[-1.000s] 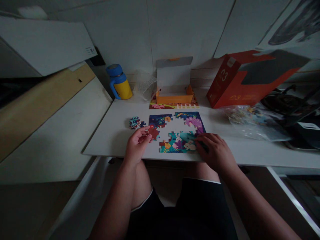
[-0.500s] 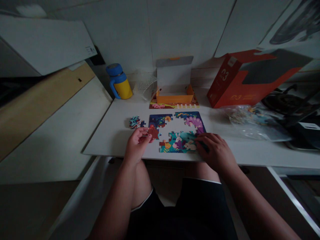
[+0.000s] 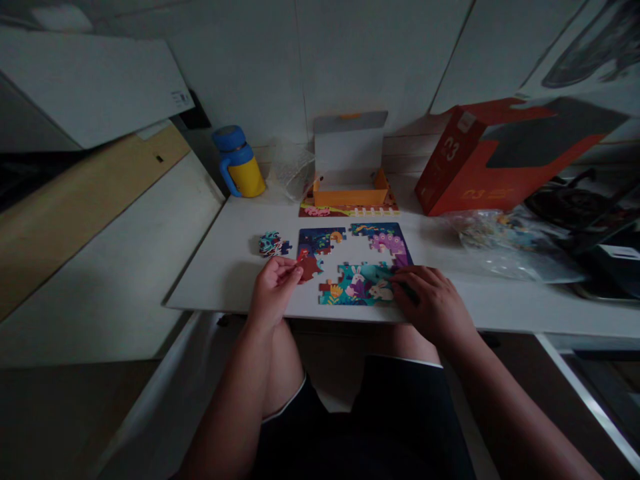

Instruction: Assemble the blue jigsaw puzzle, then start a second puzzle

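My left hand point(image 3: 276, 288) pinches a reddish-brown puzzle piece point(image 3: 309, 267) between thumb and fingers. That piece sits against the lower end of the dark blue upper-left puzzle section point(image 3: 314, 239); whether it is locked in, I cannot tell. My right hand point(image 3: 431, 293) lies over the right end of the teal rabbit section point(image 3: 356, 287), its fingers stretched out and apart from the thumb, covering the lower right corner. Above that hand is the section with a purple peacock-like figure point(image 3: 389, 243). White tabletop shows through the middle of the puzzle.
Left of the puzzle lies a small pile of loose pieces point(image 3: 270, 244). Behind it stands an open orange-edged box point(image 3: 350, 197). A blue and yellow bottle point(image 3: 243, 163) is at the back left. On the right are a red box point(image 3: 470, 160) and a clear plastic bag point(image 3: 515, 247).
The reddish-brown piece in my left hand has turned and shifted slightly, now lined up under the upper-left section. My right hand has stayed nearly still.
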The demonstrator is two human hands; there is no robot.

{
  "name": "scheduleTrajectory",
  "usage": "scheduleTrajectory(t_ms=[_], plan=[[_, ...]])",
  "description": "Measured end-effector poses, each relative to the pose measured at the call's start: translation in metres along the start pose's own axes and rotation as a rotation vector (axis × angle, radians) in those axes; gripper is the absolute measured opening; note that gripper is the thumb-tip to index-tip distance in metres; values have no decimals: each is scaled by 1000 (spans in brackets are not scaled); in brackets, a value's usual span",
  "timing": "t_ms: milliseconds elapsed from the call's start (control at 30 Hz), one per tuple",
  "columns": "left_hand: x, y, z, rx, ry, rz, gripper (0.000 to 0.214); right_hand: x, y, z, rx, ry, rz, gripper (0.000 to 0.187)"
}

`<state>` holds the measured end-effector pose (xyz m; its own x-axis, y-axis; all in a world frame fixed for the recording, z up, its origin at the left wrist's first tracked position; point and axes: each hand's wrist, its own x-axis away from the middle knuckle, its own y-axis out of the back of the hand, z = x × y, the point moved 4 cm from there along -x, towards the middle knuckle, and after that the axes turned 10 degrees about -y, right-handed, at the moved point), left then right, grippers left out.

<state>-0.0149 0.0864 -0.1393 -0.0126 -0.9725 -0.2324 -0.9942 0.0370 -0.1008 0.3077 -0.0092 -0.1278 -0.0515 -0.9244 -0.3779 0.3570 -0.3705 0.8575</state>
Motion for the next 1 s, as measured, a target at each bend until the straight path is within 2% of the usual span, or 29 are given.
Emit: scheduleTrajectory(t_ms=[733, 1000], plan=[[-1, -2, -8, 54, 10, -43, 43, 1, 1, 1, 1, -5, -13, 18], [0, -4, -14, 82, -2, -11, 57, 1, 1, 1, -1, -3, -16, 16]])
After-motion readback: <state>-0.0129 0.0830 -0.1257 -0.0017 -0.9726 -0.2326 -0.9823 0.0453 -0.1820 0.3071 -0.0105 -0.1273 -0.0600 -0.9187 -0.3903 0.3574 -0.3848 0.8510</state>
